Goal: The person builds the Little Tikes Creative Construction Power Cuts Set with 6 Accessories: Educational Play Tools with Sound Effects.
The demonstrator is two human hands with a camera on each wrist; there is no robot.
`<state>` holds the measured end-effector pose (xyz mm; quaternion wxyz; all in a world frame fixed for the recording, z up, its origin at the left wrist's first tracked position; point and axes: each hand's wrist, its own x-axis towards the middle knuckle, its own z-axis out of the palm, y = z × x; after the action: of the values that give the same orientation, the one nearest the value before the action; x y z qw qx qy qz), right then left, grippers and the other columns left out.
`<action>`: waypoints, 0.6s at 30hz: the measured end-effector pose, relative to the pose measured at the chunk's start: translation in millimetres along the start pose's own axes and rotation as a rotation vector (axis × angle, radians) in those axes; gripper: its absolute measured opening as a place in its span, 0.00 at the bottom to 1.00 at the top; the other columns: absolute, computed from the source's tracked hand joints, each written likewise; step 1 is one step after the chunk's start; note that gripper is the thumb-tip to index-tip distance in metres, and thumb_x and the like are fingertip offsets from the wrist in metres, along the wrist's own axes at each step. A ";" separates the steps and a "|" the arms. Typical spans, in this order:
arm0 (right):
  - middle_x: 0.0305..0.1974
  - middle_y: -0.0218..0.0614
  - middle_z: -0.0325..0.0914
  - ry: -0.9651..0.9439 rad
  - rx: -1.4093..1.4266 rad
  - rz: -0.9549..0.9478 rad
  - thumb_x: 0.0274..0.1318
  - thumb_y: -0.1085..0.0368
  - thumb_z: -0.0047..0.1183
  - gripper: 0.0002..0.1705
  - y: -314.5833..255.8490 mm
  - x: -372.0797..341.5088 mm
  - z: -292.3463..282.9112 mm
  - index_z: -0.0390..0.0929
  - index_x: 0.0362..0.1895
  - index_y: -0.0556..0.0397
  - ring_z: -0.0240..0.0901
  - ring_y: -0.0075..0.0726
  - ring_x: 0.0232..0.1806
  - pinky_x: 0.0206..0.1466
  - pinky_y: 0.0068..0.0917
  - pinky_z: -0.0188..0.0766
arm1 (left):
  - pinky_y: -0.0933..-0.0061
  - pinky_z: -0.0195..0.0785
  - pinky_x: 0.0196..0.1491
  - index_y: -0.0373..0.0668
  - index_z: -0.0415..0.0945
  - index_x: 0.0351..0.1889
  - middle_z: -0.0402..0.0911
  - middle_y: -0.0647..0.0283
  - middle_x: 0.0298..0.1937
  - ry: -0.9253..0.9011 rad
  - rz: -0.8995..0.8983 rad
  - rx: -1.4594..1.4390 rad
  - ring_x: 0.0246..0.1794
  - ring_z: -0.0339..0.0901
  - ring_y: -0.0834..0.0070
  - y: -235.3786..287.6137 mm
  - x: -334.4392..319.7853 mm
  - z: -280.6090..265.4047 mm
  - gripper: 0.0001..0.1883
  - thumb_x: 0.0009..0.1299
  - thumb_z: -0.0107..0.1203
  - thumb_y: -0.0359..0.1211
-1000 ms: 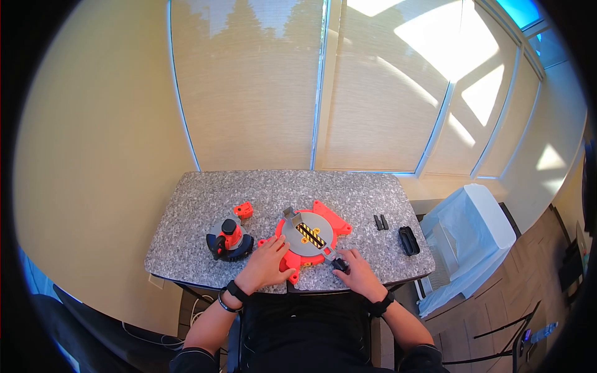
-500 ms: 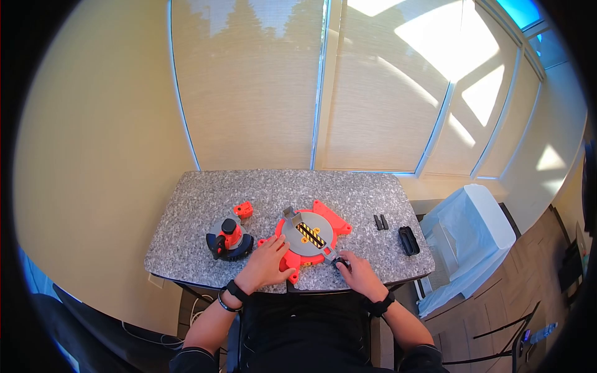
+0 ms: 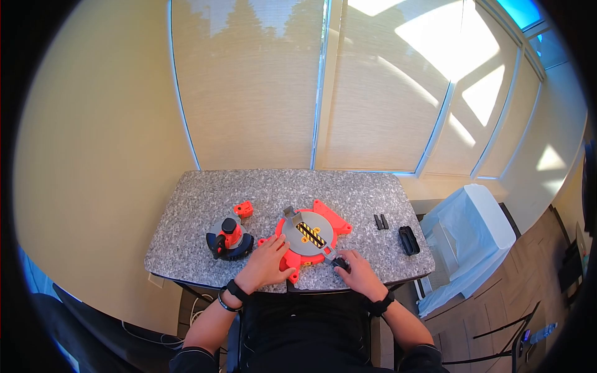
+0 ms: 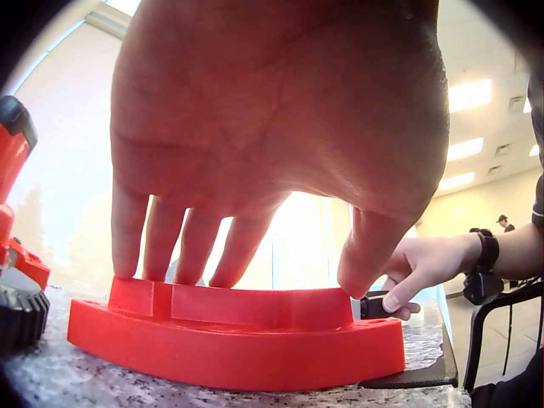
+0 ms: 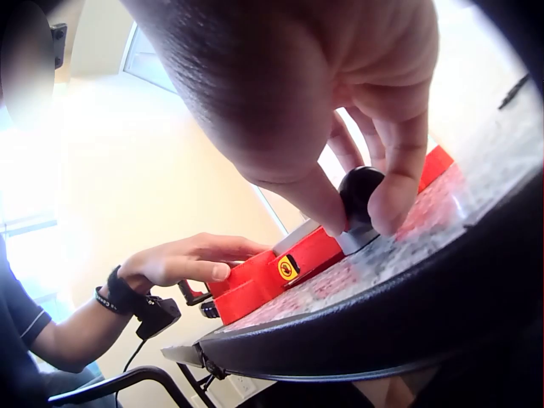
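A red toy saw base [image 3: 333,217] with a round grey turntable [image 3: 292,237] lies at the near middle of the table. On its near left side rests my left hand [image 3: 266,262]; in the left wrist view the straight, spread fingertips and thumb touch the red rim. My right hand [image 3: 359,273] pinches a black knob [image 5: 360,190] between thumb and fingers, at the end of the grey arm [image 3: 329,252] reaching out from the turntable. A yellow-and-black striped strip [image 3: 311,235] crosses the turntable, and a grey upright bracket [image 3: 291,216] stands at its far left edge.
Left of the base stands a red-and-black toy saw head [image 3: 230,239], with a small red block [image 3: 244,210] behind it. Two black strips [image 3: 380,222] and a black tray-like part [image 3: 408,240] lie at right. A lined bin [image 3: 466,236] stands beside the speckled table [image 3: 205,186].
My right fingers have shifted slightly around the black knob, rolling over it and back. My left hand and the base have stayed in place.
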<state>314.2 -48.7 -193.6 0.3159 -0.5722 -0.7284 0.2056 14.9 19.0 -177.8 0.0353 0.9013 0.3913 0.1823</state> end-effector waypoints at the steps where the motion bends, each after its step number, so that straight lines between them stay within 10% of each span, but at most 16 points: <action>1: 0.49 0.52 0.76 0.005 0.009 0.000 0.59 0.65 0.63 0.26 -0.7 -0.2 -0.3 0.72 0.60 0.56 0.78 0.63 0.50 0.52 0.48 0.77 | 0.55 0.64 0.72 0.32 0.73 0.66 0.69 0.41 0.72 0.000 0.000 0.000 0.74 0.67 0.48 -0.3 -0.1 0.4 0.39 0.65 0.64 0.53; 18: 0.46 0.53 0.81 0.048 0.005 -0.033 0.62 0.63 0.63 0.25 2.3 -0.8 2.2 0.71 0.60 0.55 0.81 0.60 0.42 0.45 0.47 0.78 | 0.54 0.64 0.72 0.33 0.73 0.66 0.68 0.41 0.73 0.000 -0.001 -0.002 0.74 0.66 0.48 -0.9 0.2 1.7 0.39 0.65 0.64 0.53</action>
<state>314.4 -48.7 -196.9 0.3380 -0.5639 -0.7296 0.1885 15.1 19.9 -179.5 0.0364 0.9011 0.3916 0.1827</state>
